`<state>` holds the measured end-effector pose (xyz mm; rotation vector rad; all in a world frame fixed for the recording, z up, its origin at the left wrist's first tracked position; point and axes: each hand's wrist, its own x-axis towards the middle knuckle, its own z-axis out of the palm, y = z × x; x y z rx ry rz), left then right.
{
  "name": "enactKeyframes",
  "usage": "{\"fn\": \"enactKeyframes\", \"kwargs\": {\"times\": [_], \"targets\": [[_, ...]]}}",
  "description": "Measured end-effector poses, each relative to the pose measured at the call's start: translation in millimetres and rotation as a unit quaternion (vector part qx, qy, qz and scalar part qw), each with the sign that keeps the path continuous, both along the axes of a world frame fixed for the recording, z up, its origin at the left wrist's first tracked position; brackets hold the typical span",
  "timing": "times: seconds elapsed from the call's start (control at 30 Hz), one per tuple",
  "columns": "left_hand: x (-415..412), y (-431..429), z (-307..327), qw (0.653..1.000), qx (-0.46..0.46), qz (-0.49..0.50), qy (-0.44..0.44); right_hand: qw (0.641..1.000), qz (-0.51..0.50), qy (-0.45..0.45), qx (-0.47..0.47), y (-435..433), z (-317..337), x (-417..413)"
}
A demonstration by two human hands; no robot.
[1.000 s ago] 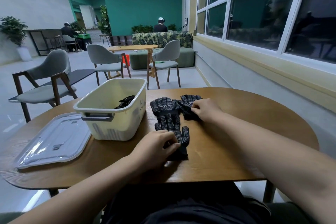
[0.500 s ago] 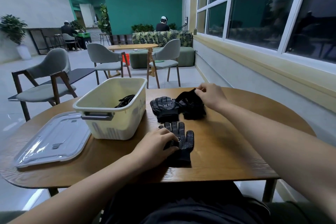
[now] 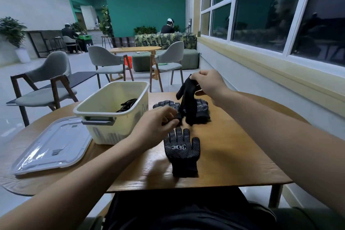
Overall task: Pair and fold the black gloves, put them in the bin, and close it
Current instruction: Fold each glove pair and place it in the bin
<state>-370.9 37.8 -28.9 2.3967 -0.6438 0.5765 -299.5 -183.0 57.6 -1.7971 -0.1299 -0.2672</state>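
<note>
Held glove: a limp black knit glove (image 3: pixel 186 99) hangs stretched in the air between both hands, over the middle of the table.
Mate: a black dot-palmed glove (image 3: pixel 182 153) with a white label lies flat, fingers pointing away from the person, at six o'clock of the held one and apart from it.
Spares: a heap of black dotted gloves (image 3: pixel 202 105) rests at twelve o'clock of the flat one, partly behind the hanging fabric.
Risk: the soft fabric may twist or land askew on its mate, so the pair would fold crooked; a light pinch could also let one end slip.
Right hand (image 3: pixel 209 84): fingertips pinch the glove's upper end, the other fingers curled.
Left hand (image 3: pixel 156 125): thumb and fingers pinch the lower end, low over the tabletop.
Bin: a cream plastic bin (image 3: pixel 104 132) at ten o'clock, uncovered, with dark items inside.
Lid: a clear plastic lid (image 3: pixel 52 145) at nine o'clock, flat on the round wooden table (image 3: pixel 233 151).
</note>
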Motion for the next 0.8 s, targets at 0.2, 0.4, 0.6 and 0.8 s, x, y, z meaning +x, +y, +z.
{"fn": "enactKeyframes", "kwargs": {"times": [0.2,0.4,0.6,0.8], "targets": [[0,-8,43,0.993,-0.111,0.024,0.032,0.994,0.074,0.048,0.065,27,1,-24],[2,-12,56,0.996,-0.075,0.051,-0.018,0.981,0.128,0.079,0.121,48,-8,-32],[14,2,61,0.993,-0.081,0.073,-0.039,0.966,0.173,0.122,0.146,47,-17,-47],[10,-2,72,0.993,-0.073,0.039,-0.088,0.906,0.297,0.251,0.164,43,-38,-56]]}}
